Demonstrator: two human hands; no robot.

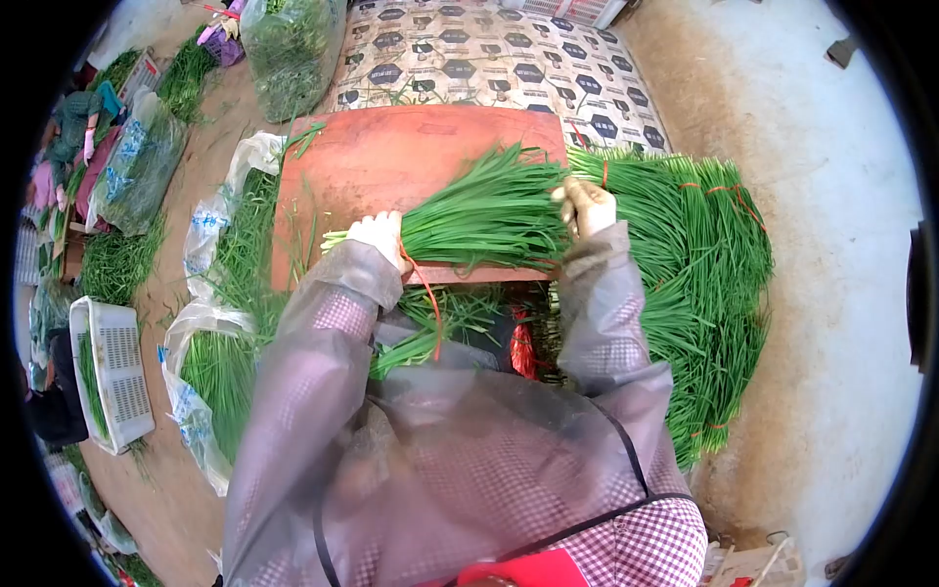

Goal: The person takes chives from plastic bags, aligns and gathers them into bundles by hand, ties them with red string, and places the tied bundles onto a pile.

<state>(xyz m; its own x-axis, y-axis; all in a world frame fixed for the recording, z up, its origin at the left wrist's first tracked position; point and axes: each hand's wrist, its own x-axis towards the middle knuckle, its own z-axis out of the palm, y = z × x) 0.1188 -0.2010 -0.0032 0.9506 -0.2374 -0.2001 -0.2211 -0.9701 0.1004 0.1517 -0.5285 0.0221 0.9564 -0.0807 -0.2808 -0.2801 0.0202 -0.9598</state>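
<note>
My left hand [377, 238] is wrapped round the pale stem end of a bunch of green chives [489, 210], which look like Chinese chives. The bunch lies across a reddish board [362, 147], its leaves fanning to the right. From beside the left hand an orange-red tie [432, 311] hangs over the board's front edge. My right hand [587, 205] is at the leaf tips with its fingers curled closed; what they pinch, if anything, I cannot make out. Right of it is a large pile of tied chives [685, 264].
Plastic bags of loose chives [217, 377] stand at the left, near a white crate [119, 377]. Red ties [523, 347] hang below the board. A patterned sheet [460, 59] lies beyond it. Another person [78, 122] sits at the far left.
</note>
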